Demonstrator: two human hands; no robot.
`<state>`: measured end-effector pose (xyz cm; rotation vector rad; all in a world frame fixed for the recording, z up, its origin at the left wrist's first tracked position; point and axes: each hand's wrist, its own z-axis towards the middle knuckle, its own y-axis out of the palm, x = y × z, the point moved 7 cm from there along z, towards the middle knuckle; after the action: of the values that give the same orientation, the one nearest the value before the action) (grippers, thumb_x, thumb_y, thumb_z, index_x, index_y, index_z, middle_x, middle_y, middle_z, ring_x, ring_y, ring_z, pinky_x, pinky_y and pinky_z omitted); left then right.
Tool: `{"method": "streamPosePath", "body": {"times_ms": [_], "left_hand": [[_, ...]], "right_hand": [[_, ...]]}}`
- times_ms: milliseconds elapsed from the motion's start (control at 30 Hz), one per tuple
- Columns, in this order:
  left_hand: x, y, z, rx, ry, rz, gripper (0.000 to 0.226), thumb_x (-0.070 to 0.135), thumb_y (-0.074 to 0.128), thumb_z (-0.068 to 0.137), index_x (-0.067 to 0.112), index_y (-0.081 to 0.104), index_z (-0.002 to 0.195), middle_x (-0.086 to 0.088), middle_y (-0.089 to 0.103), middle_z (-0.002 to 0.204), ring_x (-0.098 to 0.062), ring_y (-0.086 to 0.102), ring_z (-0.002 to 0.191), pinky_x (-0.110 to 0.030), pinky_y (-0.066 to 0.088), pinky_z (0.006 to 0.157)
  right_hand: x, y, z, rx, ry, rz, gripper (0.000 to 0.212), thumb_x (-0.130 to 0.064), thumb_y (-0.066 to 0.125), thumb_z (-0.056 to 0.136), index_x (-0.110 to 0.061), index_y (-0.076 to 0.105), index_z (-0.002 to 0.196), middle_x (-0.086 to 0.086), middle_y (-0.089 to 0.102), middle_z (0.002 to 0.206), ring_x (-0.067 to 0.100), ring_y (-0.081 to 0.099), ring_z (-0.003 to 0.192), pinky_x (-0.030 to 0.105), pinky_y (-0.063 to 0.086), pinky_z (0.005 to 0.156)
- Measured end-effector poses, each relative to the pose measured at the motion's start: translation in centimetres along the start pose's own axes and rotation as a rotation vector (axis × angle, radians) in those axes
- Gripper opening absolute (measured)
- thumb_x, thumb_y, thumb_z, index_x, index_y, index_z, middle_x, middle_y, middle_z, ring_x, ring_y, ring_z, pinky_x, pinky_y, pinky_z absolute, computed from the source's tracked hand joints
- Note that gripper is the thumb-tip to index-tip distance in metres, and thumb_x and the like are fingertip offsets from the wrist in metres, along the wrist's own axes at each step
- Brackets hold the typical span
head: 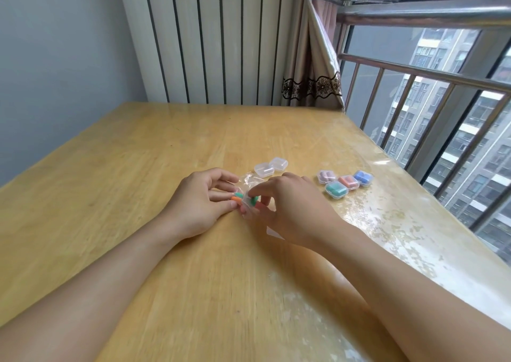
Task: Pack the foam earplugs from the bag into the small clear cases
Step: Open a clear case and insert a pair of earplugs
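Item, small crumpled clear plastic bag [250,186]: lies on the pale wooden tabletop [132,173] between my two hands; held there, I judge, so its mouth stays put while I draw out the contents.

Item, my left hand [197,205]: fingers [221,193] loosely curled, steadying the bag's left edge beside an orange foam earplug [236,198] and a green one; whether they truly pinch the plastic I cannot tell.

Item, my right hand [293,206]: thumb and forefinger pinched together on a green foam earplug [253,200] at the bag.

Item, two empty small clear square cases [271,167]: shut, just beyond the bag, near enough to fill next.

Item, four filled small clear cases [345,183]: mauve, salmon, blue and teal earplugs inside; clustered to the right, well apart from the bag, presumably set aside as finished; so the task looks over halfway done.

Item, surroundings: tabletop glossy, blotched and worn toward the right edge; pale wall to the left; striped white panelling [210,38] behind; lace-trimmed beige curtain [309,65] in the corner; barred window [431,85] on the right, tower blocks beyond.
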<state>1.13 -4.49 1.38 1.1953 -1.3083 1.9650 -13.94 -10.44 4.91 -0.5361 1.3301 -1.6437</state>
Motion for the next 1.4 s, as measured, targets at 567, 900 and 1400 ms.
{"method": "streamPosePath", "body": {"times_ms": [567, 900, 1400], "left_hand": [[1.9, 0.0, -0.9, 0.123, 0.100, 0.397, 0.032, 0.054, 0.079, 0.068, 0.026, 0.070, 0.080, 0.015, 0.068, 0.098, 0.005, 0.062, 0.090, -0.022, 0.053, 0.084], [1.4, 0.1, -0.6, 0.084, 0.103, 0.397, 0.015, 0.040, 0.081, 0.075, 0.033, 0.069, 0.082, 0.014, 0.068, 0.100, 0.000, 0.067, 0.101, -0.027, 0.055, 0.089], [1.7, 0.3, -0.7, 0.089, 0.098, 0.422, 0.015, 0.040, 0.080, 0.079, 0.033, 0.067, 0.082, 0.015, 0.067, 0.101, -0.004, 0.067, 0.104, -0.030, 0.054, 0.088]], "right_hand": [[1.6, 0.3, 0.4, -0.053, 0.104, 0.006, 0.019, -0.026, 0.062, 0.091, -0.025, 0.068, 0.109, -0.004, 0.073, 0.093, 0.021, 0.064, 0.089, 0.031, 0.040, 0.067], [1.9, 0.5, 0.4, -0.108, 0.115, 0.063, 0.021, -0.025, 0.061, 0.090, -0.034, 0.071, 0.106, -0.003, 0.071, 0.086, 0.019, 0.065, 0.079, 0.031, 0.048, 0.062], [1.9, 0.8, 0.5, -0.182, 0.089, 0.123, 0.018, -0.026, 0.062, 0.093, -0.034, 0.070, 0.106, -0.003, 0.071, 0.088, 0.019, 0.065, 0.077, 0.034, 0.050, 0.065]]}}
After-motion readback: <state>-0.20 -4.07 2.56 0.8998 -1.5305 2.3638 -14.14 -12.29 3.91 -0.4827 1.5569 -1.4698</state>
